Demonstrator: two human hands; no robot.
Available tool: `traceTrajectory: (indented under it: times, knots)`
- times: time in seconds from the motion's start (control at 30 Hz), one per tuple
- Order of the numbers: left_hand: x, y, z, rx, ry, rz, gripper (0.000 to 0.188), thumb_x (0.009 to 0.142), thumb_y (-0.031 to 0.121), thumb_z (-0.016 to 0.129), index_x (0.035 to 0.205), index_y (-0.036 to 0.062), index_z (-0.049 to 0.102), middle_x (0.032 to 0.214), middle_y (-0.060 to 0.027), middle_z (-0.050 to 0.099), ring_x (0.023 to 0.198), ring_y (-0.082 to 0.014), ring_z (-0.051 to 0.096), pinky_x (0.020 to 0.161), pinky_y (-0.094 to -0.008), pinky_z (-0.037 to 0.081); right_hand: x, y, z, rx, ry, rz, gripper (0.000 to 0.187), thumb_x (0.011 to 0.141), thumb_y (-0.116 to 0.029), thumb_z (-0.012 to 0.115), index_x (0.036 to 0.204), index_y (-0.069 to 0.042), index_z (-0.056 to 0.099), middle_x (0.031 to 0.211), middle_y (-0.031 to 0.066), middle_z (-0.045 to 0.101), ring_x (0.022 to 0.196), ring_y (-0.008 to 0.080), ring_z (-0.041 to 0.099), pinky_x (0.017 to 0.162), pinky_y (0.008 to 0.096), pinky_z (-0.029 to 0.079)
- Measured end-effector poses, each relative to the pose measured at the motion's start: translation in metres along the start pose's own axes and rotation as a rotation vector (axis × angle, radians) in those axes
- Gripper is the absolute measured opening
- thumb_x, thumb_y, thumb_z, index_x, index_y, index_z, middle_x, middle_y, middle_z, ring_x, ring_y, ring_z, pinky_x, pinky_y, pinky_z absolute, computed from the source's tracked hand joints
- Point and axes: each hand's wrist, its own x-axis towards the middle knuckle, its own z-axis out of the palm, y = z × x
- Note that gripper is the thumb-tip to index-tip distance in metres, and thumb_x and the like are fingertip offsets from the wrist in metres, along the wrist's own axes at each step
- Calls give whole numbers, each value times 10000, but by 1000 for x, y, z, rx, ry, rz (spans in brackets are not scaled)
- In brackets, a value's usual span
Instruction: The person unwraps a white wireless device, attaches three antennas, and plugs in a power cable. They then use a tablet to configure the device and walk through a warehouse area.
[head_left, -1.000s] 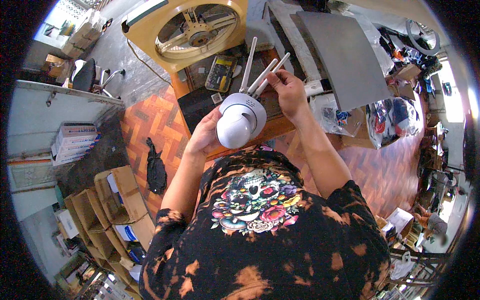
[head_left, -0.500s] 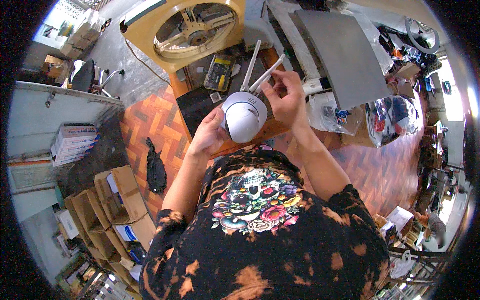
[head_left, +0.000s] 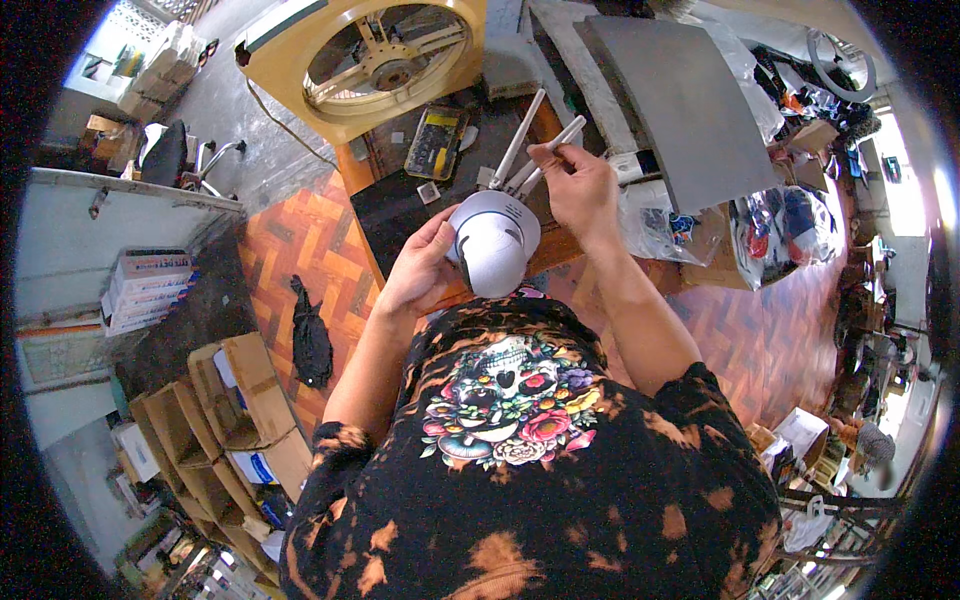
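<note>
Holding a white dome-shaped device (head_left: 495, 243) above the near edge of the dark work surface (head_left: 395, 205), just in front of the chest. Left hand (head_left: 425, 265) cups the rounded body from the side, fingers wrapped against the shell, thumb near its top; this grip looks meant to steady the dome so it cannot turn. Right hand (head_left: 578, 185) is higher and further out, fingertips pressed together around one of the white stick antennas (head_left: 548, 150) near its tip; a pinch there gives leverage for swinging the stick on its hinge, in my judgement. A second antenna (head_left: 522, 125) stands free, angled away from the body. The device itself is not touching the surface; carried wholly by the two hands.

Around it: a yellow-and-black case (head_left: 436, 142) lies flat on the surface beyond the device. A large beige box fan (head_left: 370, 60) sits at the far end. A grey flat panel (head_left: 680, 95) leans to the right. Clear plastic bags (head_left: 670, 225) lie beside the right forearm. Cardboard boxes (head_left: 235, 400) stand on the floor at left
</note>
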Motion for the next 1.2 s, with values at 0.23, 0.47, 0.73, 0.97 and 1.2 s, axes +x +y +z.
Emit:
traceTrajectory:
  times: [0.23, 0.47, 0.73, 0.97, 1.2]
  knots:
    - [2, -6, 7, -19, 132, 19, 445, 1096, 280, 482, 1426, -18, 499, 1327, -121, 640, 1194, -250, 645, 1030, -439, 534, -16, 2, 8, 98, -50, -427, 191, 859, -129, 809, 1017, -25, 784, 883, 142, 760, 781, 198, 729, 683, 308, 559]
    - [3, -6, 8, -63, 139, 32, 444, 1094, 277, 482, 1427, -15, 499, 1337, -118, 638, 1211, -255, 639, 1027, -422, 535, -18, -1, -3, 18, -179, -498, 334, 832, -148, 790, 1138, -30, 727, 907, 157, 729, 802, 297, 719, 707, 377, 570]
    - [1, -5, 9, -87, 71, 20, 485, 1092, 292, 483, 1469, -11, 458, 1417, -130, 583, 1286, -268, 585, 1090, -462, 484, 5, 19, -5, 475, -232, 321, 374, 961, -172, 727, 1286, -12, 636, 1003, 46, 697, 861, 119, 664, 737, 279, 543]
    - [-6, 1, 15, -70, 19, 38, 502, 1091, 309, 487, 1475, -13, 453, 1398, -140, 593, 1265, -278, 601, 1065, -472, 505, 6, 29, -2, 391, -149, 134, 292, 958, -140, 732, 1208, 5, 684, 1007, 52, 721, 884, 125, 677, 795, 273, 550]
    - [-3, 1, 15, -80, 74, 0, 434, 1106, 288, 452, 1416, -13, 494, 1337, -139, 623, 1199, -276, 643, 1025, -468, 542, -10, 9, -5, 367, -198, -199, 247, 867, -76, 777, 1103, -54, 709, 1006, 87, 748, 910, 179, 702, 846, 316, 554]
